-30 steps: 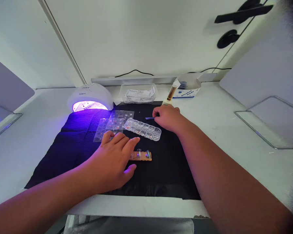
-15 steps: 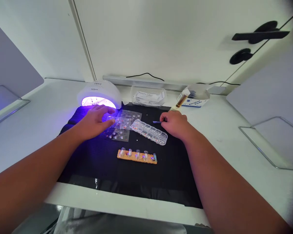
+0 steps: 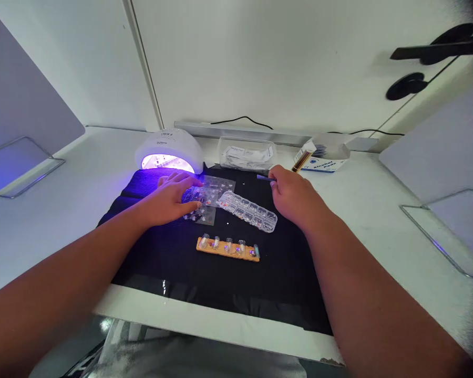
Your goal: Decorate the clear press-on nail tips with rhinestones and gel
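Observation:
My left hand (image 3: 175, 198) rests with fingers apart on clear sticker sheets (image 3: 219, 185) in front of the lit lamp. Pinched in my right hand (image 3: 291, 195) is a thin grey-blue tool (image 3: 264, 178), its flat end pointing left; the rest of it is hidden by the hand. Between the hands lies a clear compartment box (image 3: 249, 211) with small gems. Nearer the front edge, an orange strip (image 3: 225, 251) bears several clear nail tips and sits on the black cloth (image 3: 220, 283).
The white lamp (image 3: 168, 144) glows violet at the back left. Behind the cloth stand a clear tub (image 3: 246, 155) of packets, an alcohol pads box (image 3: 326, 164) and a small gold-brown item (image 3: 302, 159). Wire stands (image 3: 441, 244) flank the table.
My right hand has risen a little toward the back with the tool. My left hand has shifted slightly right over the sheets. The whole view has also shifted.

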Demonstrator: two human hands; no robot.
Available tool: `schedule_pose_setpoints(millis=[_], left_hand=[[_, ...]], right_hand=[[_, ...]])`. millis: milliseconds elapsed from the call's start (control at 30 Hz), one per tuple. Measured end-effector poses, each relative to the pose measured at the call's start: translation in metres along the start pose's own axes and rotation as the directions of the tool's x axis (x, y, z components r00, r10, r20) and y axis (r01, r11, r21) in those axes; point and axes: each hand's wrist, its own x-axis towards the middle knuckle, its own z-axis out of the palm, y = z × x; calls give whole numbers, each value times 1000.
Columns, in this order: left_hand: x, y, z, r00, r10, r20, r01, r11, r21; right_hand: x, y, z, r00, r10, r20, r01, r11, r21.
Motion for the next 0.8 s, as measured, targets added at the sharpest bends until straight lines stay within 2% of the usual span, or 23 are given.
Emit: schedule_pose_setpoints(millis=[167,300,467,567,700,733,800], left_hand=[[6,0,4,999,12,49,-14,999,34],[8,1,7,999,-19,45,15,996,88],[11,8,10,999,-40,19,37,986,163],[13,11,11,1000,-28,4,26,978,209],[14,10,12,1000,20,-2,-19,967,256],[14,9,13,999,33,-3,-31,965,262],[13,8,13,998,56,-8,-52,963,264]], right_hand=[[-4,-5,-4,995,-48,-84,59,989,138],[-3,-7,-5,989,-40,-142,73,968,239],[-7,-8,-11,935,-25,-355,172,904,391],[-6,-4,-7,918,46,-394,201,802,562],[4,6,10,908,201,-368,208,545,812],[7,9,15,908,226,-353,199,511,837],[13,14,22,915,243,-321,152,530,834]])
